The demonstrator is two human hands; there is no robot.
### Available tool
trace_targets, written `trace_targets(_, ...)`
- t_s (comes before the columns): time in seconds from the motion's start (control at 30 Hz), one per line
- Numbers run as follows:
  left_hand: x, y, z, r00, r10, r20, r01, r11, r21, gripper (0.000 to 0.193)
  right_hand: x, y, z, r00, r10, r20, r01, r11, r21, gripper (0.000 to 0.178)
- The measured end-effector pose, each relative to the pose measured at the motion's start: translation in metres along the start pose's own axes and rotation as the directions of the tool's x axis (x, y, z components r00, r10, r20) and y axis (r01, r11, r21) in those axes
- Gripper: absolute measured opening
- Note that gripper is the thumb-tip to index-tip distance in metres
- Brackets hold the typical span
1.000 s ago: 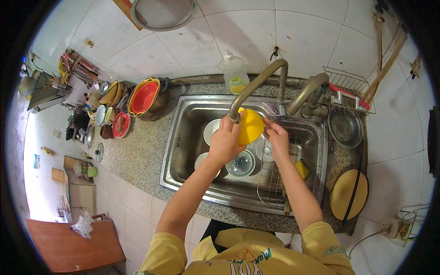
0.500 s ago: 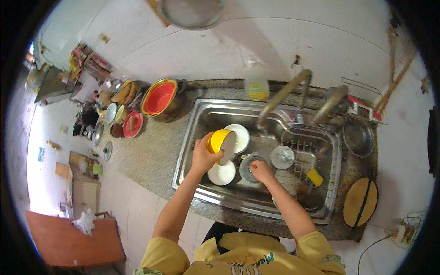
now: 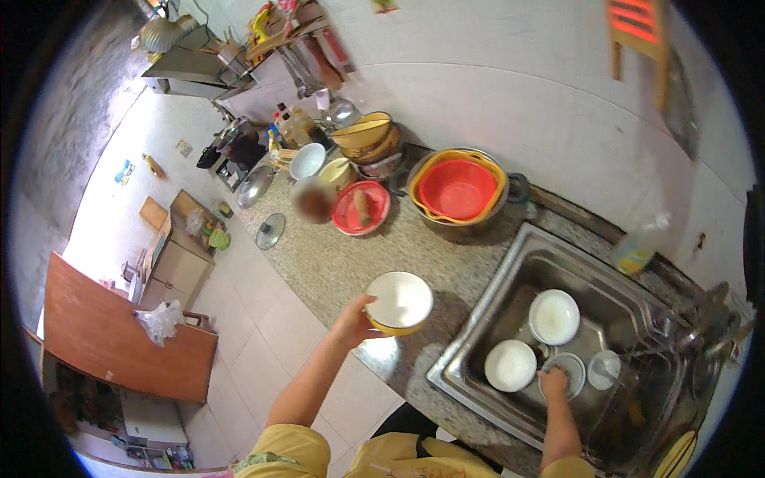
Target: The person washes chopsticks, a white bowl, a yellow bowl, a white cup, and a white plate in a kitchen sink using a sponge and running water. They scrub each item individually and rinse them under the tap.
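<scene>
My left hand (image 3: 356,323) grips a yellow bowl (image 3: 401,300) with a white inside by its left rim. The bowl is over the counter, left of the sink, its opening facing up and nothing visible in it. Down in the sink, my right hand (image 3: 551,384) has its fingers closed at the left rim of a small grey bowl (image 3: 570,374); the fingertips are partly hidden. Two white bowls, one farther back (image 3: 555,316) and one nearer (image 3: 511,366), sit beside it. A clear, glass-like dish (image 3: 605,370) lies to its right.
The steel sink (image 3: 470,338) is set into a speckled stone counter (image 3: 319,267). Red and yellow baskets rest in a pot (image 3: 460,193) behind. A red plate (image 3: 361,208), stacked bowls (image 3: 369,139) and a glass lid (image 3: 270,231) stand left. A clear bottle (image 3: 640,246) is behind the sink.
My left hand has carried the yellow bowl out of the sink to the left, over the counter, and turned it upright. My right hand stays at the grey bowl. The view has swung left.
</scene>
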State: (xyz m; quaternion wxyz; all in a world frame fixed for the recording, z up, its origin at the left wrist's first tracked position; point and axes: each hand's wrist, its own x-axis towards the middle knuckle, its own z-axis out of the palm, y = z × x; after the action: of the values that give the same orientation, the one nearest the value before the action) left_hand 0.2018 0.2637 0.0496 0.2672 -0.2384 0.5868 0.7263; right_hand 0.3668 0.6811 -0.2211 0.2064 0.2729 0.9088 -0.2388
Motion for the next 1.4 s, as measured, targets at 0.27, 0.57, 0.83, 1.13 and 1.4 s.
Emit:
trace_targets(0.27, 0.078, 0.146, -0.127, 0.906, 0.417, 0.074, -0.376, 0.873, -0.310, 0.057, -0.014, -0.013, -0.005, 0.979, 0.064, -0.195, -0.062, 0.998, 0.018, 0.024)
trace_targets(0.57, 0.245, 0.284, -0.139, 0.815, 0.498, -0.297, -0.574, 0.768, -0.285, 0.045, -0.022, 0.024, -0.003, 0.898, 0.381, -0.218, -0.272, 0.873, 0.406, 0.032)
trace_targets(0.83, 0.339, 0.283, -0.169, 0.774, 0.499, -0.389, -0.540, 0.842, 0.007, 0.039, -0.061, 0.010, -0.030, 0.753, 0.649, -0.109, 0.114, 0.034, 0.993, 0.047)
trace_targets(1.13, 0.441, 0.280, -0.242, 0.831, 0.547, 0.101, -0.548, 0.775, 0.313, 0.028, -0.053, -0.033, -0.151, 0.662, 0.746, -0.075, 0.411, -0.278, 0.868, 0.051)
trace_targets(1.4, 0.297, 0.239, -0.156, 0.688, 0.648, -0.325, -0.626, 0.757, 0.184, 0.030, -0.045, -0.008, -0.193, 0.843, 0.522, -0.132, 0.278, -0.211, 0.937, 0.037)
